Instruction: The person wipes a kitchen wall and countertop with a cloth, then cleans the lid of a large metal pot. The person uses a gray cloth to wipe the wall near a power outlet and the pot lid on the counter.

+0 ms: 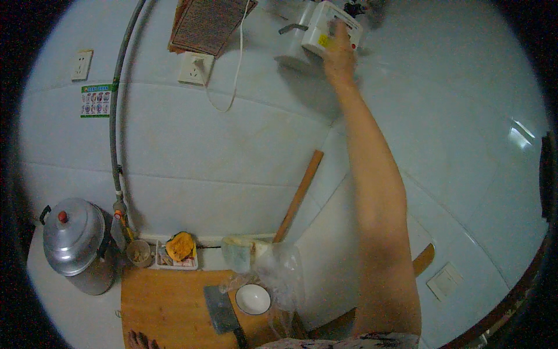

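Observation:
My right hand (341, 54), blurred, reaches up and touches the front of a white wall-mounted box (314, 37) that looks like a gas meter. The box carries a yellow label and a small red spot. Only the fingertips of my left hand (141, 340) show, over the left front of a wooden cutting board (170, 301) at the bottom rim. On that board lies a cleaver (219, 309) with a dark handle. A white bowl (253, 299) stands to the right of the blade, beside a clear plastic bag (285, 270).
An aluminium lidded pot (78, 244) stands at left, near a grey hose (117, 109). Behind the board are a small cup (139, 253), a cut pumpkin piece (180, 246) in a white tray (176, 265), and a wooden stick (298, 196) leaning in the corner. A socket (195, 68) holds a plug.

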Action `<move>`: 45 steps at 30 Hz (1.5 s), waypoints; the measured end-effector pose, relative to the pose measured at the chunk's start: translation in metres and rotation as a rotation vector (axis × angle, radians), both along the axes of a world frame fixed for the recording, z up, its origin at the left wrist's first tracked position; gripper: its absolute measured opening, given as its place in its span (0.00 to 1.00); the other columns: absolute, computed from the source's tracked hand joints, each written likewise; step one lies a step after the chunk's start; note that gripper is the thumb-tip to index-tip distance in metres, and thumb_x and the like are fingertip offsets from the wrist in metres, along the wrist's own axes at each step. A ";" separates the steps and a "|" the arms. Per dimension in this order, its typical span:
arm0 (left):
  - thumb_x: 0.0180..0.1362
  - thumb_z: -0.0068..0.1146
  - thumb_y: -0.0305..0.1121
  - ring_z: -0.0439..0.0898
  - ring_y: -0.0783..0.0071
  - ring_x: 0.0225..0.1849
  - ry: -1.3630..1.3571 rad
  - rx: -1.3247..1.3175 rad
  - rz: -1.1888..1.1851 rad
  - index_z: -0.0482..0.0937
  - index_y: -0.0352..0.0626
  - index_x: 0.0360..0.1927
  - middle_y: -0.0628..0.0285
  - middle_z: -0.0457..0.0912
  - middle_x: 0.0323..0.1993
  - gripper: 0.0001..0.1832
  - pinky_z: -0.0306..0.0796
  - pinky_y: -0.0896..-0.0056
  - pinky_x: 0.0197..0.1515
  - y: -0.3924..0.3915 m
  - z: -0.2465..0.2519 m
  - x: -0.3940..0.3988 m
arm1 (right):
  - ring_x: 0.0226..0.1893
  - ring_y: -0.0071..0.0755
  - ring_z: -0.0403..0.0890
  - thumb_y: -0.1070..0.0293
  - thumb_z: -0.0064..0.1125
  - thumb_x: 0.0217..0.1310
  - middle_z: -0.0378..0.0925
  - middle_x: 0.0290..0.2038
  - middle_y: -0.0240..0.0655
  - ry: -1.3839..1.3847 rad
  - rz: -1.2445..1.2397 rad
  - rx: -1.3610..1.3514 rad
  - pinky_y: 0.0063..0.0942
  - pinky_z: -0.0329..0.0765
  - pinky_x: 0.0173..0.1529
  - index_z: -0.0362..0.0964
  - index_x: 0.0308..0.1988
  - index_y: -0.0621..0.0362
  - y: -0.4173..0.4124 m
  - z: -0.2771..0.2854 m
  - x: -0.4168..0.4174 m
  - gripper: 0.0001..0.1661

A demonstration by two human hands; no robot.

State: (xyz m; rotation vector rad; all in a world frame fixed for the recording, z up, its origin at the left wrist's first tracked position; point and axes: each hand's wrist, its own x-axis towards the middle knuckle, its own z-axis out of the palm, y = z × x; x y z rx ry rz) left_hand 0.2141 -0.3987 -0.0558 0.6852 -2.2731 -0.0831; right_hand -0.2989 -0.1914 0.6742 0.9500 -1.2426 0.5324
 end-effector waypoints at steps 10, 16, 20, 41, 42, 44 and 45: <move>0.56 0.54 0.43 0.67 0.41 0.51 -0.154 -0.010 -0.044 0.68 0.40 0.51 0.42 0.70 0.49 0.24 0.61 0.38 0.50 -0.009 0.014 0.005 | 0.52 0.50 0.71 0.61 0.33 0.64 0.72 0.49 0.47 -0.214 -0.323 -0.115 0.42 0.68 0.53 0.64 0.53 0.60 0.023 -0.013 -0.040 0.23; 0.54 0.55 0.44 0.68 0.39 0.49 -0.204 -0.045 0.095 0.70 0.38 0.49 0.42 0.71 0.48 0.23 0.62 0.39 0.51 0.013 0.029 -0.006 | 0.36 0.52 0.78 0.65 0.43 0.60 0.76 0.38 0.47 -0.284 -0.527 -0.076 0.42 0.75 0.39 0.70 0.40 0.63 0.081 -0.026 -0.094 0.14; 0.55 0.54 0.45 0.66 0.39 0.53 -0.221 0.164 -0.045 0.71 0.39 0.49 0.41 0.69 0.53 0.24 0.62 0.43 0.53 0.001 0.011 -0.004 | 0.33 0.43 0.78 0.67 0.41 0.62 0.76 0.36 0.44 -0.699 -0.333 0.105 0.38 0.76 0.37 0.70 0.37 0.64 0.134 -0.033 -0.206 0.13; 0.65 0.36 0.42 0.51 0.47 0.68 -0.390 0.175 0.276 0.56 0.39 0.65 0.47 0.54 0.66 0.27 0.43 0.46 0.67 0.003 -0.063 0.033 | 0.64 0.63 0.49 0.50 0.47 0.60 0.41 0.66 0.60 -0.225 -0.052 0.015 0.59 0.44 0.64 0.42 0.66 0.59 -0.151 -0.248 -0.185 0.43; 0.65 0.36 0.42 0.51 0.47 0.68 -0.345 0.165 0.248 0.58 0.39 0.64 0.46 0.55 0.66 0.27 0.43 0.47 0.67 0.002 -0.061 0.028 | 0.64 0.63 0.50 0.49 0.47 0.60 0.40 0.66 0.59 -0.204 -0.079 0.106 0.59 0.44 0.64 0.42 0.66 0.58 -0.141 -0.247 -0.173 0.43; 0.66 0.35 0.42 0.52 0.47 0.67 -0.443 0.209 0.265 0.61 0.38 0.62 0.47 0.57 0.65 0.26 0.44 0.47 0.67 -0.003 -0.066 0.016 | 0.64 0.62 0.51 0.48 0.47 0.59 0.39 0.66 0.58 -0.155 -0.146 0.305 0.59 0.44 0.64 0.42 0.66 0.56 -0.125 -0.246 -0.165 0.43; 0.66 0.35 0.42 0.53 0.47 0.67 -0.495 0.224 0.278 0.62 0.38 0.62 0.47 0.57 0.65 0.26 0.44 0.48 0.67 -0.006 -0.064 0.015 | 0.64 0.62 0.52 0.48 0.47 0.59 0.39 0.67 0.57 -0.168 -0.225 0.245 0.59 0.44 0.64 0.42 0.66 0.55 -0.113 -0.242 -0.169 0.43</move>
